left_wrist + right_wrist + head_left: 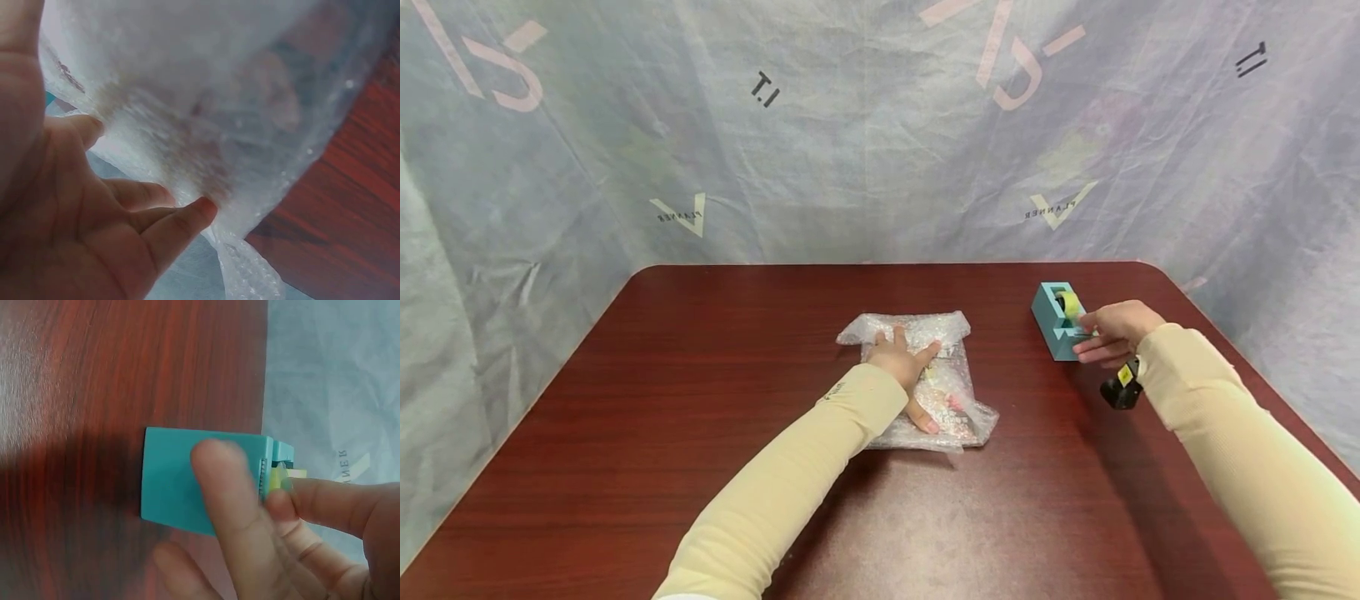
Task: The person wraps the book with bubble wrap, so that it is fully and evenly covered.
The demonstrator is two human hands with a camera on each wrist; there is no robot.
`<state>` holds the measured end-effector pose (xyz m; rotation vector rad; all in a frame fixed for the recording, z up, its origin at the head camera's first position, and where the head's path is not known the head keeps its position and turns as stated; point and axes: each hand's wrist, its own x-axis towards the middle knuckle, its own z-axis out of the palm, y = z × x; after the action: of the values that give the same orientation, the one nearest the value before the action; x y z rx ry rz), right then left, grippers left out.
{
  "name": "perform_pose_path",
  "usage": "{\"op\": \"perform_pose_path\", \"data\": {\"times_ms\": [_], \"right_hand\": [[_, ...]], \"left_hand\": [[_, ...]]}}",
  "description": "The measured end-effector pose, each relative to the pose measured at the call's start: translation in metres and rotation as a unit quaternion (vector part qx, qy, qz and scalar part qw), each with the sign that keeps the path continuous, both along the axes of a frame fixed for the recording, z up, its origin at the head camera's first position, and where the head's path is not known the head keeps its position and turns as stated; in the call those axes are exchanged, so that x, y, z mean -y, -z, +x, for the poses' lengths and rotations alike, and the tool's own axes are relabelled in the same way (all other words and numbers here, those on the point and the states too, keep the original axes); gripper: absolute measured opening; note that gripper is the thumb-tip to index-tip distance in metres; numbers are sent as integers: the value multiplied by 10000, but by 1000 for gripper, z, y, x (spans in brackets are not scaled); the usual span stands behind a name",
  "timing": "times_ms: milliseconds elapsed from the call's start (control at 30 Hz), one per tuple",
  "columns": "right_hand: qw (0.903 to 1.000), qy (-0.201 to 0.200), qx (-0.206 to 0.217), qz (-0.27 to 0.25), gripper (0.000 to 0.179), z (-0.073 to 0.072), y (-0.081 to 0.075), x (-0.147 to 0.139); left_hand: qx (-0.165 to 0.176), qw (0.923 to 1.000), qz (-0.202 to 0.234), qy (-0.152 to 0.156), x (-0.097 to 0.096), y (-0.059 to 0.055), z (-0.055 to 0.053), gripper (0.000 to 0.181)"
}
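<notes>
Grey cloth [820, 150] with printed letters hangs behind and at both sides of a dark red wooden table [662, 375]. Beginning from the left, a pale yellow sleeve [790, 475] reaches across the table to the left hand [895, 365]. This hand is not clenched: its fingers are spread and rest on a flat packet in bubble wrap [951, 375], which lies near the middle of the table. Loose ends of the wrap stick out at its corners, and pinkish patches show through it.

More to the right, well apart from the packet, stands a light blue tape dispenser [1060, 340] carrying a yellowish tape roll [1070, 303]. Just beside it is the right hand [1122, 327]. In the right wrist view, its thumb and forefinger pinch the tape end [277, 479] next to the toothed edge [263, 478], while other fingers extend before the dispenser. Under this wrist a black device [1122, 390] is visible, then the right sleeve [1232, 433].
</notes>
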<state>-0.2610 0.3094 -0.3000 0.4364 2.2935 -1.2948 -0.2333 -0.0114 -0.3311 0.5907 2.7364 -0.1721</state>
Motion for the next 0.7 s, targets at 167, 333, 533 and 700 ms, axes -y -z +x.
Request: {"op": "perform_pose_path", "data": {"times_ms": [167, 333, 533, 700], "right_hand": [[9993, 121, -327, -127, 52, 3, 6, -2], [9988, 147, -406, -217, 62, 3, 9, -4], [9981, 290, -486, -264, 45, 2, 10, -4], [9952, 590, -634, -452, 20, 0, 11, -1]], "left_hand": [[-67, 10000, -40, -6, 0, 0, 1, 128], [-19, 10000, 23, -23, 0, 0, 0, 128], [46, 10000, 63, -27, 0, 0, -1, 128], [24, 10000, 69, -43, 1, 0, 0, 127]]}}
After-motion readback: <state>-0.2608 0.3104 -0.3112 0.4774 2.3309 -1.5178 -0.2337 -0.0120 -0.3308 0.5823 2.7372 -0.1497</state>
